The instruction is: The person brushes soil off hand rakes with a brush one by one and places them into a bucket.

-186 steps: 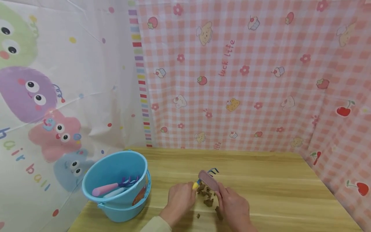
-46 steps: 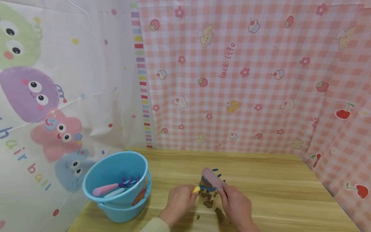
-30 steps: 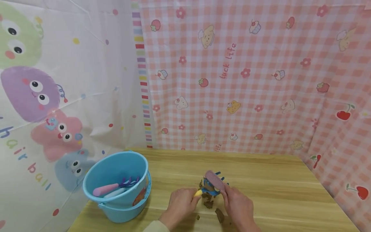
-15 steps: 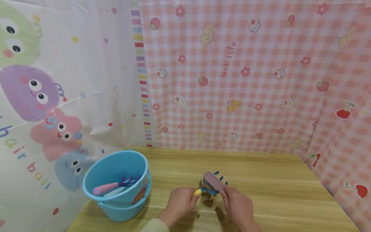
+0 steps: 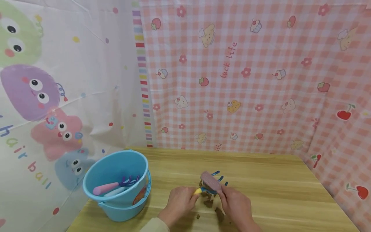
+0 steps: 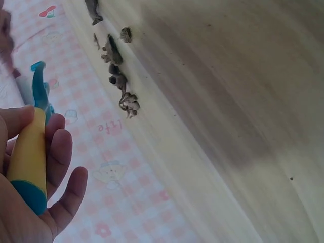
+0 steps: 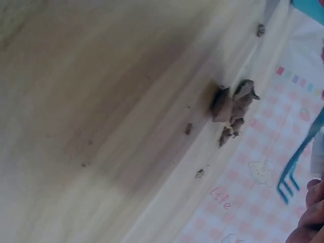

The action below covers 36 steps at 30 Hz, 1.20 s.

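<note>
My left hand [image 5: 181, 201] grips the yellow handle [image 6: 29, 147] of a small blue-tined hand rake [image 5: 221, 178]. The tines point away to the upper right, held over the table. In my right hand [image 5: 237, 204] is a brush [image 5: 211, 181] with a flat, rounded, pinkish-purple head, which lies across the rake and hides part of it. Brown, clay-like clumps [image 5: 208, 203] are scattered on the table beneath the tools. The left wrist view shows several of these clumps [image 6: 117, 80] in a line. From the right wrist, the rake [image 7: 298, 152] appears side-on near the fingertips.
To the left stands a light blue bucket [image 5: 120, 209] with a pink-handled purple rake [image 5: 105, 189] and a pale blue piece [image 5: 115, 192] inside. A pink checked cloth [image 5: 246, 90] hangs behind the wooden table [image 5: 275, 187], and a white printed sheet [image 5: 95, 71] hangs at left.
Over six seconds the rake has turned so its tines show fanned out, brush still against it. In the last half second the brush has slid slightly left over the rake; both hands keep their grip.
</note>
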Available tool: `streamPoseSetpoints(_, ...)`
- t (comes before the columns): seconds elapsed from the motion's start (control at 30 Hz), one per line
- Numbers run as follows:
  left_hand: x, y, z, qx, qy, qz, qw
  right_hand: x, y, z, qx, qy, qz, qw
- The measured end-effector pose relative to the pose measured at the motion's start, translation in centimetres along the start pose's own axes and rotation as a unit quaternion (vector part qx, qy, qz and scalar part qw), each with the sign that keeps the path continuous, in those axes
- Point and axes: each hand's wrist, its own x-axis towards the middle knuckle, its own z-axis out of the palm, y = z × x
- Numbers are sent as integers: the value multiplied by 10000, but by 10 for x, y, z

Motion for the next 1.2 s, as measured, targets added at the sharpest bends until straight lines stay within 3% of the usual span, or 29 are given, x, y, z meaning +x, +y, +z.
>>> streamPoseSetpoints(0.17,0,0,-1,132,37,85,9999,0,1,1,-53,-223,263,9994)
streamPoseSetpoints(0.47,-1,-1,1,247,169,206,9993,-1,9,5,-415,256,-103,9988)
streamPoseSetpoints(0.63,-1,-3,1,164,8,15,9999,-1,8,2,-316,395,-203,9985)
streamPoseSetpoints(0.83,1,-5,-2,29,-186,-166,9997,-3,3,0,30,2,-591,9982)
streamPoseSetpoints(1.2,0,1,-3,189,-10,105,9998,-2,4,4,-207,200,-332,9990)
